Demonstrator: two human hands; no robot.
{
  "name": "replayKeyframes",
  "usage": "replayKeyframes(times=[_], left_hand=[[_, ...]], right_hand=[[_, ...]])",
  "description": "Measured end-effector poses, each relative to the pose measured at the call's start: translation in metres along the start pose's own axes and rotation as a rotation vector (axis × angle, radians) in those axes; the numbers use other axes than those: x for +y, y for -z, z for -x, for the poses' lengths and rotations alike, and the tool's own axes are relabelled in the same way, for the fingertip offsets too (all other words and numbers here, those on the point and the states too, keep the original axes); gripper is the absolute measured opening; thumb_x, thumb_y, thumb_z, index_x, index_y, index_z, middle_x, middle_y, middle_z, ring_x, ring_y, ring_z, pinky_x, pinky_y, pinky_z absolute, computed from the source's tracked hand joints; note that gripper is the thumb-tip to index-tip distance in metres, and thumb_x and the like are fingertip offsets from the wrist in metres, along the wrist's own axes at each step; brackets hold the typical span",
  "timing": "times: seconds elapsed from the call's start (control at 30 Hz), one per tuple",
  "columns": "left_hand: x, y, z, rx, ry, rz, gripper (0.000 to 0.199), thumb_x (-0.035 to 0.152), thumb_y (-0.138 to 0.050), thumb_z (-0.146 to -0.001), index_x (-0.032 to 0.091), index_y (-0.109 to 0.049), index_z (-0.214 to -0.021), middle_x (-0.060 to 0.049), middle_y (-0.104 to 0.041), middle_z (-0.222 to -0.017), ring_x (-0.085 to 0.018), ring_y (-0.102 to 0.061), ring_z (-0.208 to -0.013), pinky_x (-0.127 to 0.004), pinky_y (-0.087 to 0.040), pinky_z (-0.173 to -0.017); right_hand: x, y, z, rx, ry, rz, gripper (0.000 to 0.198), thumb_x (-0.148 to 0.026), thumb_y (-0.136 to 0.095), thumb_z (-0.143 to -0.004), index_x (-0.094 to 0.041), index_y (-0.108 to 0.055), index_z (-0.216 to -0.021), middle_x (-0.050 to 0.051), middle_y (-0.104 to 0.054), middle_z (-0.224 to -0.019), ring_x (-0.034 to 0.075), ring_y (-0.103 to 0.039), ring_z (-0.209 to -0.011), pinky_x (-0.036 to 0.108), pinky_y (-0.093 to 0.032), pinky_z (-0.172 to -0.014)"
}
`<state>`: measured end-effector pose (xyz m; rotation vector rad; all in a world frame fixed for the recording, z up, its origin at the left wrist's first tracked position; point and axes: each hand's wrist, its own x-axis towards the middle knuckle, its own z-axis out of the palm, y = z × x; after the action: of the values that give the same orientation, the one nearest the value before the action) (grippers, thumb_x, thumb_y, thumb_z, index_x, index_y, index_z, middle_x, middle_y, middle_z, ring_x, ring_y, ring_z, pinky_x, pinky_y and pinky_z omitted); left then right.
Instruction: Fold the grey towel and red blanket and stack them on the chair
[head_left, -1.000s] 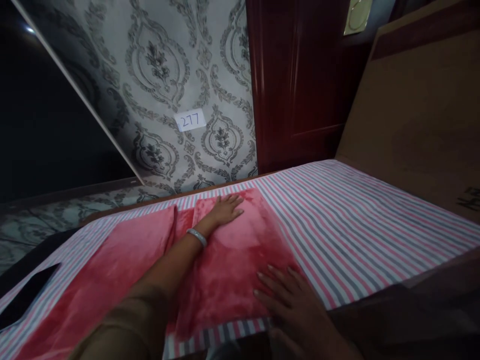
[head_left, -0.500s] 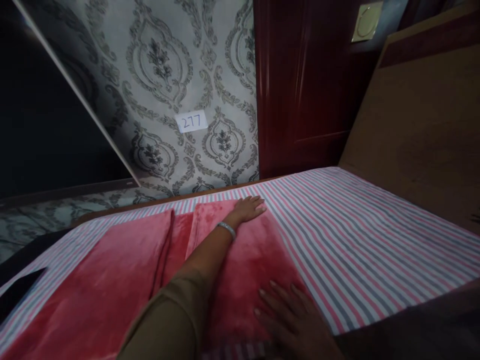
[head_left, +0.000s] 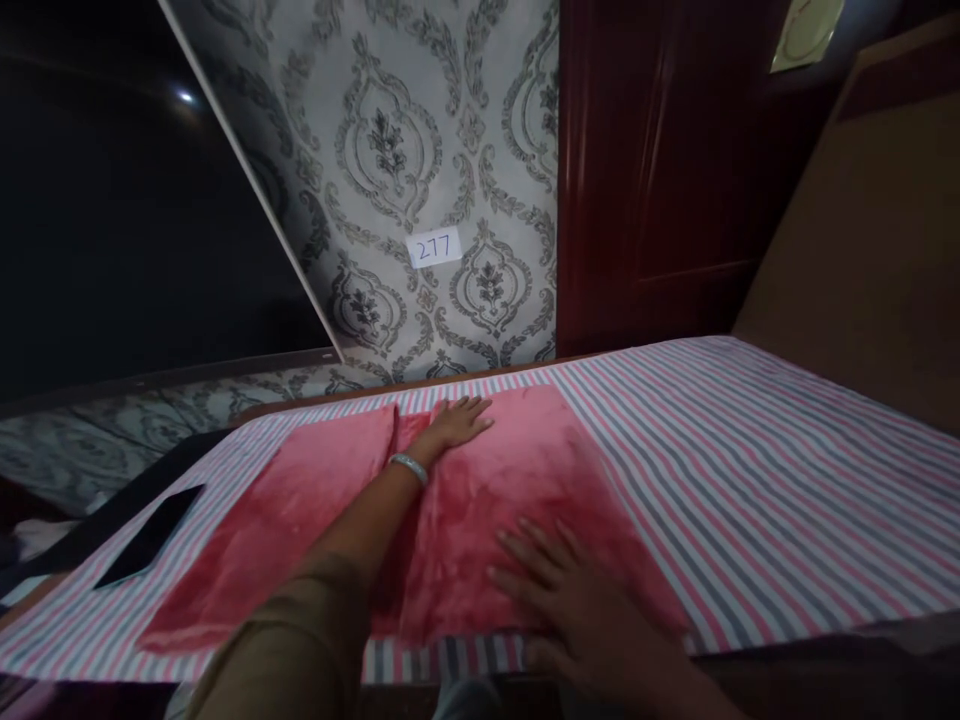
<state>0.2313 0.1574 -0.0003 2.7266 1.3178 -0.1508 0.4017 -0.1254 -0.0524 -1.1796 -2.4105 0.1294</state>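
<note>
A red plush cloth [head_left: 517,470] lies on a striped tablecloth [head_left: 735,480], with its left and right sides folded inward and a darker strip showing between them. My left hand [head_left: 459,420], with a silvery bracelet on the wrist, rests flat on the far part of the right fold, fingers stretched out. Near the front edge, my right hand [head_left: 559,575] lies spread on the same fold. Neither hand grips anything. My left forearm covers part of the gap between the folds.
A black phone [head_left: 154,535] lies on the striped cloth at the left. Behind stand a dark screen [head_left: 135,220], patterned wallpaper with a paper label [head_left: 433,247] reading 277, and a dark red door panel [head_left: 652,180]. A large brown board [head_left: 877,230] leans at the right.
My left hand has slid left across the right fold toward the middle gap. My right hand stays spread near the front. The view has shifted left, showing more of the phone.
</note>
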Motion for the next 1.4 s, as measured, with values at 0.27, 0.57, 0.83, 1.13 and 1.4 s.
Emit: replayKeyframes(times=[0.27, 0.57, 0.83, 1.13, 1.4], left_hand=[[-0.004, -0.007, -0.007, 0.024, 0.040, 0.013, 0.063, 0.057, -0.030, -0.100, 0.031, -0.028, -0.158, -0.006, -0.027, -0.166, -0.028, -0.025, -0.152, -0.058, -0.017, -0.121], [0.038, -0.002, 0.075, 0.117, -0.143, 0.018, 0.073, 0.065, -0.033, -0.098, 0.027, -0.025, -0.159, -0.012, -0.020, -0.167, -0.032, -0.015, -0.155, -0.060, -0.007, -0.123], [0.047, -0.053, 0.147, 0.178, -0.153, 0.031, 0.074, 0.062, -0.047, -0.095, 0.026, -0.031, -0.157, -0.015, -0.016, -0.168, -0.032, -0.009, -0.156, -0.059, -0.008, -0.124], [0.058, -0.033, 0.189, 0.225, -0.172, 0.283, 0.061, 0.057, -0.039, -0.100, 0.027, -0.041, -0.152, -0.011, -0.038, -0.161, -0.026, -0.029, -0.151, -0.056, -0.013, -0.124], [0.033, -0.072, 0.200, 0.153, -0.121, 0.318, 0.055, 0.051, -0.044, -0.100, 0.033, -0.039, -0.152, -0.007, -0.028, -0.166, -0.026, -0.018, -0.155, -0.063, -0.010, -0.122]], right_hand=[[-0.011, -0.014, 0.006, -0.080, -0.051, -0.035, 0.081, -0.053, -0.066, -0.089, -0.043, -0.024, -0.158, 0.000, -0.026, -0.165, 0.031, -0.017, -0.153, 0.062, -0.016, -0.122], [0.022, 0.017, 0.016, 0.109, -0.250, 0.156, 0.058, -0.048, -0.051, -0.098, -0.031, -0.041, -0.153, 0.011, -0.041, -0.158, 0.033, -0.031, -0.148, 0.063, -0.030, -0.116], [0.038, -0.021, 0.046, 0.068, -0.324, 0.279, 0.064, -0.059, -0.041, -0.099, -0.032, -0.033, -0.157, 0.007, -0.024, -0.166, 0.033, -0.017, -0.153, 0.059, -0.040, -0.109], [0.022, 0.006, 0.029, 0.025, -0.368, 0.274, 0.057, -0.056, -0.033, -0.101, -0.034, -0.042, -0.153, 0.007, -0.038, -0.160, 0.035, -0.031, -0.148, 0.065, -0.031, -0.113], [0.002, -0.020, -0.005, -0.096, -0.309, 0.221, 0.058, -0.056, -0.040, -0.100, -0.032, -0.041, -0.153, 0.006, -0.036, -0.161, 0.036, -0.027, -0.149, 0.068, -0.025, -0.116]])
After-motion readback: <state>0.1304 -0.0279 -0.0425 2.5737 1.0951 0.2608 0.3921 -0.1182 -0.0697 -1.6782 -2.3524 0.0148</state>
